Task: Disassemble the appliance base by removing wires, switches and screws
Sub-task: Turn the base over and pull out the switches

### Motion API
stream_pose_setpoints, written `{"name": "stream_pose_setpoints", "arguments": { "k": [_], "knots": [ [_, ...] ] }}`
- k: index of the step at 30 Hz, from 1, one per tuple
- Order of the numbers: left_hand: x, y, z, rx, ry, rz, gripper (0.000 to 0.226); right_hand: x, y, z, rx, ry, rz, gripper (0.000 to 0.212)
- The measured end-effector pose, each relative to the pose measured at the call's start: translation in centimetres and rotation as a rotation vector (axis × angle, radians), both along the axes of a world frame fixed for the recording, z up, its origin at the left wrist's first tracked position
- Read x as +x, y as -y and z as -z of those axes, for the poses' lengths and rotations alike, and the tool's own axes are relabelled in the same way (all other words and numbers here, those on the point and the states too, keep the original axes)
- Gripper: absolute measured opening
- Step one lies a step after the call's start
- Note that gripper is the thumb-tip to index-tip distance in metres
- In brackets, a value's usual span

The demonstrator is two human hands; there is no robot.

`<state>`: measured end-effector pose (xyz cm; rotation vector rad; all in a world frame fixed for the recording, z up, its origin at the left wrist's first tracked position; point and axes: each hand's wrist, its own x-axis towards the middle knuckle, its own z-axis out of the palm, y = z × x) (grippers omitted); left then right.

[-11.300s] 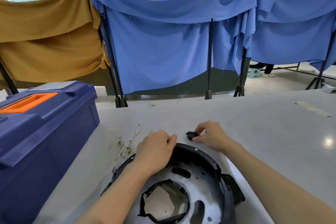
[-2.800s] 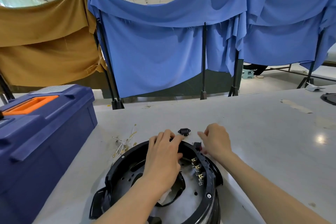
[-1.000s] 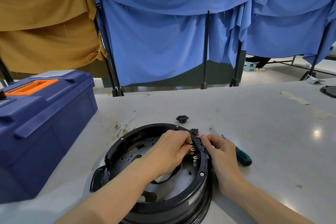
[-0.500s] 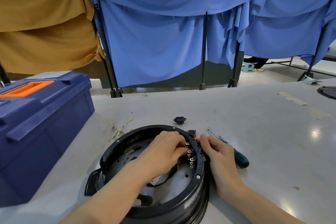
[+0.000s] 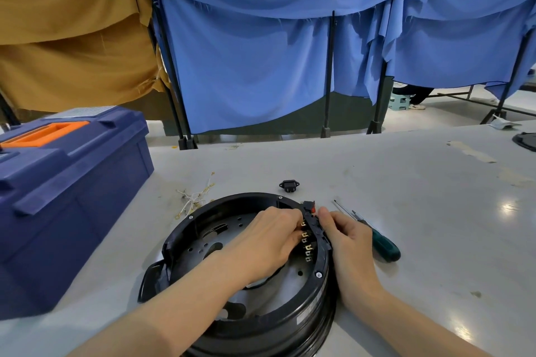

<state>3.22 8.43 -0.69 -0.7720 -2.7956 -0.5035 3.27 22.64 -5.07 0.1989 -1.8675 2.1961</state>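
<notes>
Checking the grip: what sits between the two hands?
Head view: the appliance base rim with its switch terminals; left hand inside, right hand outside.

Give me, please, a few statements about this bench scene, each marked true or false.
1. The left hand is inside the appliance base and the right hand outside its rim. True.
2. The screwdriver is in the right hand. False: it lies on the table, right of that hand.
3. A small black part lies on the table beyond the base. True.
4. The loose wires lie inside the base. False: they lie on the table, between the toolbox and the base.
</notes>
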Motion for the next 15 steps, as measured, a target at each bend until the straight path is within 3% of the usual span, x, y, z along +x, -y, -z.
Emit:
{"name": "stream_pose_setpoints", "arguments": {
  "k": [15],
  "knots": [
    [-0.5,-0.4,-0.1,0.034,0.001,-0.031,0.015,-0.2,-0.9,-0.7,0.072,0.024,-0.061,0.026]
  ]
}}
